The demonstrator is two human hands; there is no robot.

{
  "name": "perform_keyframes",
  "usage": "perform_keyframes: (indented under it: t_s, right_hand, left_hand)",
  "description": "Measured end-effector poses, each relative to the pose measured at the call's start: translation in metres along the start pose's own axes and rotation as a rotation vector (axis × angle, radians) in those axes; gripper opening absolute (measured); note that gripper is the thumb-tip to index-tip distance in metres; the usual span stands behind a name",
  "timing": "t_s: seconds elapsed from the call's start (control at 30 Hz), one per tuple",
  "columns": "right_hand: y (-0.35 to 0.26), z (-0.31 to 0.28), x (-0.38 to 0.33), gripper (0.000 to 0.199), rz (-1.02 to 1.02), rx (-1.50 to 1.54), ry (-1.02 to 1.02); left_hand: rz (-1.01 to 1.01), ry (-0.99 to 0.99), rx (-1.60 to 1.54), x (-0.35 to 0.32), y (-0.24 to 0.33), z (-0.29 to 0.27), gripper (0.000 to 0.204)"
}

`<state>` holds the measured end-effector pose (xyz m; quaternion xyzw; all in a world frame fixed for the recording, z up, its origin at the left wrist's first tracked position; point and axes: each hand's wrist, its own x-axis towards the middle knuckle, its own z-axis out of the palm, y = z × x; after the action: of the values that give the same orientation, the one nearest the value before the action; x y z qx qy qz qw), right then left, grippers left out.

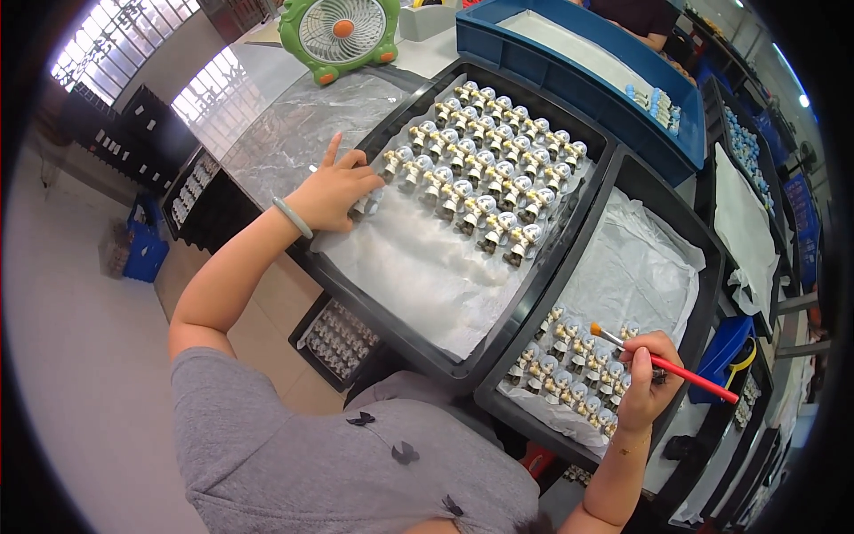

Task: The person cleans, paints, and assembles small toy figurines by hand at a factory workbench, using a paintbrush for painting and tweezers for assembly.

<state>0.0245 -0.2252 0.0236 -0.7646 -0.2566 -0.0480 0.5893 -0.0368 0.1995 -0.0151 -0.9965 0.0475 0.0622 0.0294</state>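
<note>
Figurines (485, 165) are set in rows across the far part of the left black tray (391, 327), whose near part shows bare paper (427, 267); the right black tray (710, 294) has them mainly at its near end. To me the work looks partway along, though I can't tell which tray is filling. The left hand (334, 193), half curled with one finger raised, is at a figurine by the tray's edge; its fingers hide whether it grips. The right hand (648, 383) closes round a red-handled brush (689, 376); a dark item (659, 375) beside its fingers is unclear. Behind, the blue tub (534, 69) is cut off.
</note>
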Motion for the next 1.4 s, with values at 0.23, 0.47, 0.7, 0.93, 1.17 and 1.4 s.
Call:
perform_keyframes:
  t_s: [0.23,0.47,0.7,0.93,1.17,1.4]
  right_hand:
    - [0.001,0.000,0.000,0.010,0.008,-0.024,0.004]
    - [-0.001,-0.001,0.002,0.010,-0.004,-0.023,0.006]
    - [-0.004,-0.010,0.002,0.010,0.028,-0.001,0.051]
    - [0.016,-0.029,0.019,0.015,0.140,0.378,0.244]
    - [0.044,-0.056,0.035,0.016,0.142,0.450,0.496]
    - [0.069,-0.060,0.038,0.016,0.195,0.353,0.491]
  left_hand:
    - [0.075,0.144,0.064,0.000,-0.005,0.006,0.064]
    - [0.040,0.170,0.123,0.000,0.000,0.008,0.059]
    - [0.041,0.104,0.179,0.004,-0.001,0.014,0.075]
    - [0.110,0.199,0.133,0.013,0.066,-0.030,0.069]
    - [0.899,0.112,-0.168,0.102,0.233,-0.040,0.033]
    - [0.670,-0.101,-0.354,0.199,0.354,0.004,0.029]
